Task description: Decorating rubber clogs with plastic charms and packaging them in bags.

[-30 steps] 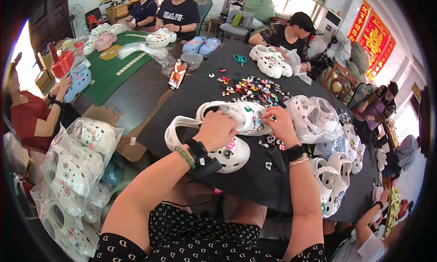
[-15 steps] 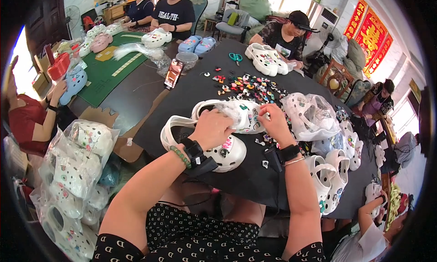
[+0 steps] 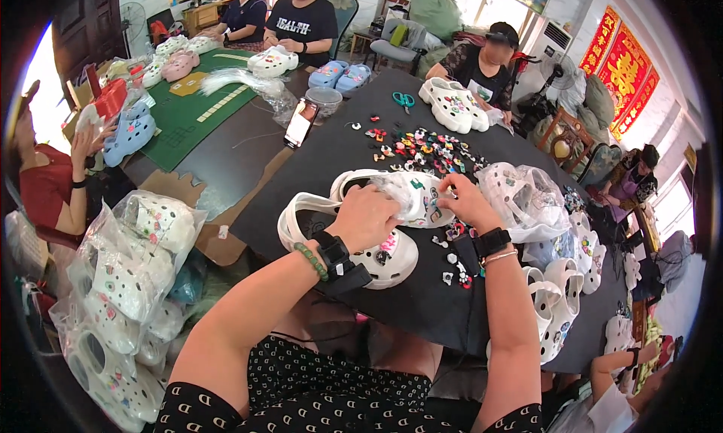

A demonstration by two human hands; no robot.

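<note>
A white clog (image 3: 423, 216) with charms on its top lies on the black tabletop. My left hand (image 3: 367, 216) is closed on the clog's heel side, with a bit of clear plastic film (image 3: 393, 192) by its fingers. At the clog's toe, my right hand (image 3: 468, 201) pinches a small charm against the surface; the fingertips partly hide it. Just below my left hand sits a second white clog (image 3: 395, 266), with a pink charm and a dark one on it. Beyond both hands spreads a pile of colourful loose charms (image 3: 429, 150).
Bagged white clogs (image 3: 523, 196) stand on the right, with more clogs (image 3: 557, 305) nearer me. At lower left is a stack of bagged clogs (image 3: 135, 282). Teal scissors (image 3: 404, 100), a phone (image 3: 300, 123) and a tub (image 3: 324, 100) lie farther off. Several co-workers sit around.
My view has shifted slightly. My right fingers have come down closer onto the clog's toe; my left hand keeps its hold. A co-worker at left has raised a hand beside a blue clog.
</note>
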